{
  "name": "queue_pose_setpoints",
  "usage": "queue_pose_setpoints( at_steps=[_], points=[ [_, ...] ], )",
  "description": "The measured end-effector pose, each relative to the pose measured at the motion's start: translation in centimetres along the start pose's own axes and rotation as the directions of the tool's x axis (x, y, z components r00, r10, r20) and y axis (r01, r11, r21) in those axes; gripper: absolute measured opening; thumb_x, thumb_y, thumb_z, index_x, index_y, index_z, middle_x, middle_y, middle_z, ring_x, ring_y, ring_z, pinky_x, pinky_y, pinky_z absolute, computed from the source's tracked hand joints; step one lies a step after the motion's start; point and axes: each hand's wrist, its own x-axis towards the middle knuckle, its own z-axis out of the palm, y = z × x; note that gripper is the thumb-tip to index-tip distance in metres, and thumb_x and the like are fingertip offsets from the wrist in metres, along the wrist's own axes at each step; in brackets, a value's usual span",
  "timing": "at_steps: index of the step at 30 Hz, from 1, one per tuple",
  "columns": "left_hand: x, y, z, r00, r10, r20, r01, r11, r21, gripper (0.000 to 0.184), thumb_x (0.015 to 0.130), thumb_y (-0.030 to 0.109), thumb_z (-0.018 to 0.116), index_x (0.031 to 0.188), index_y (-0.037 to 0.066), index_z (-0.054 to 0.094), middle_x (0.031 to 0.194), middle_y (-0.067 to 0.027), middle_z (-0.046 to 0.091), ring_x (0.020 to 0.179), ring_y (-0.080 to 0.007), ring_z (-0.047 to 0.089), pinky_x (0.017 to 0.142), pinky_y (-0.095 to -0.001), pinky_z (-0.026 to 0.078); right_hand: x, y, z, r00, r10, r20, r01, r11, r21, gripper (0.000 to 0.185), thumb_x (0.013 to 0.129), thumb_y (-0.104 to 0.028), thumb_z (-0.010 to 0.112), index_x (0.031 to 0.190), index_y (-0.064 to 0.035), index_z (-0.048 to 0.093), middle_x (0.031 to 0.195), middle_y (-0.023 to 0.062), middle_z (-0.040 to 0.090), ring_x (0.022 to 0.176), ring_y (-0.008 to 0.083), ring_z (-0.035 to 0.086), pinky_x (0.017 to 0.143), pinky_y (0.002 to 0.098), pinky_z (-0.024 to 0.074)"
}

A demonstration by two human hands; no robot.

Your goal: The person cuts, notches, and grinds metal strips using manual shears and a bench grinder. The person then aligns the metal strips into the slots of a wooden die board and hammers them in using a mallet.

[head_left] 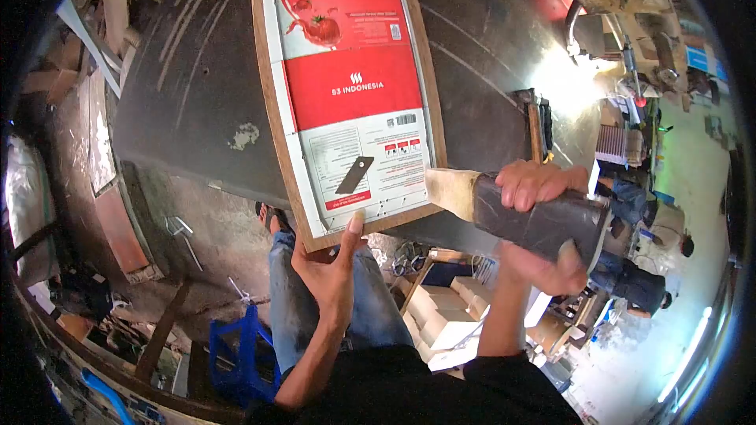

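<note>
A wooden frame with a red and white printed cardboard panel inside lies on the dark table. My left hand grips the frame's near edge, its thumb on the panel's lower border. A small dark flat piece with a hole rests on the panel. Small nails show near the panel's bottom edge. My right hand is wrapped round a thick block-like tool bound in black. The tool's pale end is at the frame's right edge; whether they touch I cannot tell.
The dark table extends around the frame, with a hammer-like tool at its right. Open cardboard boxes stand below right, a blue stool below left. Other people are at far right.
</note>
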Motion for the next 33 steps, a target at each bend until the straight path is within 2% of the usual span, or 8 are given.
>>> queue_pose_setpoints(
  at_steps=[3,9,14,19,20,25,31,33],
  points=[
    [-0.5,-0.4,-1.0,0.999,-0.044,0.018,0.044,0.999,-0.026,0.039,0.083,0.014,0.084,0.110,-0.005,0.064,0.094,-0.0116,0.071,0.080,-0.0160,0.069,0.067,-0.0307,0.058,0.7,-1.8,-0.1,0.987,0.146,-0.061,-0.143,0.989,0.043,0.064,0.071,-0.058,0.069,0.100,-0.0058,0.046,0.082,0.0113,0.052,0.074,0.0243,0.051,0.078,0.0428,0.0431],
    [-1.4,0.1,-3.3,0.997,-0.068,-0.041,0.070,0.995,0.066,0.034,0.086,0.013,0.081,0.108,-0.007,0.065,0.099,-0.0132,0.070,0.081,-0.0184,0.069,0.070,-0.0320,0.059,3.2,-5.7,-0.2,0.974,-0.147,0.170,0.140,0.989,0.058,0.041,0.086,-0.050,0.059,0.099,-0.0114,0.054,0.086,0.0057,0.054,0.073,0.0198,0.053,0.072,0.0389,0.0438],
    [-2.0,-1.6,-1.5,0.988,-0.134,-0.080,0.129,0.989,-0.065,0.044,0.088,0.005,0.078,0.125,-0.006,0.056,0.118,-0.0141,0.065,0.103,-0.0176,0.065,0.091,-0.0316,0.055,3.3,1.8,3.3,0.988,-0.076,0.133,0.056,0.987,0.151,0.054,0.071,-0.036,0.072,0.104,-0.0021,0.046,0.089,0.0132,0.053,0.083,0.0263,0.053,0.087,0.0455,0.0429],
    [-1.8,-0.5,-1.3,0.990,-0.095,-0.103,0.084,0.991,-0.101,0.039,0.088,0.006,0.078,0.120,-0.007,0.058,0.113,-0.0162,0.066,0.096,-0.0188,0.067,0.077,-0.0315,0.059,4.8,0.1,2.4,0.986,0.157,0.057,-0.162,0.983,0.087,0.051,0.073,-0.037,0.072,0.102,-0.0038,0.046,0.089,0.0156,0.054,0.085,0.0282,0.056,0.089,0.0464,0.0434],
    [-2.0,-0.5,-2.7,0.990,-0.106,-0.095,0.100,0.993,-0.067,0.039,0.088,0.006,0.078,0.119,-0.008,0.059,0.112,-0.0161,0.066,0.095,-0.0187,0.067,0.077,-0.0311,0.059,6.0,-0.9,1.6,0.965,0.181,0.190,-0.203,0.974,0.099,0.049,0.074,-0.035,0.072,0.102,-0.0042,0.046,0.089,0.0147,0.054,0.085,0.0275,0.056,0.090,0.0465,0.0433],
    [-3.1,1.1,-6.5,0.989,-0.115,-0.095,0.120,0.992,0.048,0.048,0.086,0.006,0.080,0.124,-0.007,0.055,0.111,-0.0165,0.065,0.094,-0.0176,0.066,0.079,-0.0308,0.057,11.5,-2.1,1.9,0.977,-0.130,0.171,0.129,0.991,0.020,0.035,0.081,-0.030,0.065,0.101,-0.0024,0.055,0.091,0.0123,0.060,0.087,0.0248,0.059,0.085,0.0414,0.0464],
    [-3.4,-0.9,-7.4,0.981,-0.100,-0.167,0.119,0.987,0.108,0.061,0.084,0.006,0.082,0.130,-0.005,0.043,0.122,-0.0185,0.057,0.107,-0.0204,0.061,0.089,-0.0329,0.054,16.2,11.4,4.6,0.975,-0.223,0.002,0.212,0.926,-0.313,0.027,0.090,-0.024,0.058,0.099,-0.0003,0.066,0.093,0.0095,0.067,0.088,0.0216,0.063,0.078,0.0352,0.0502],
    [-3.5,-0.8,-6.9,0.963,-0.177,-0.203,0.183,0.983,0.008,0.066,0.083,0.008,0.084,0.130,-0.004,0.039,0.126,-0.0194,0.054,0.110,-0.0206,0.059,0.092,-0.0325,0.051,16.8,10.6,5.6,0.975,-0.220,0.035,0.222,0.967,-0.123,0.023,0.090,-0.019,0.054,0.103,-0.0005,0.059,0.090,0.0111,0.063,0.085,0.0229,0.062,0.079,0.0373,0.0499]
  ],
)
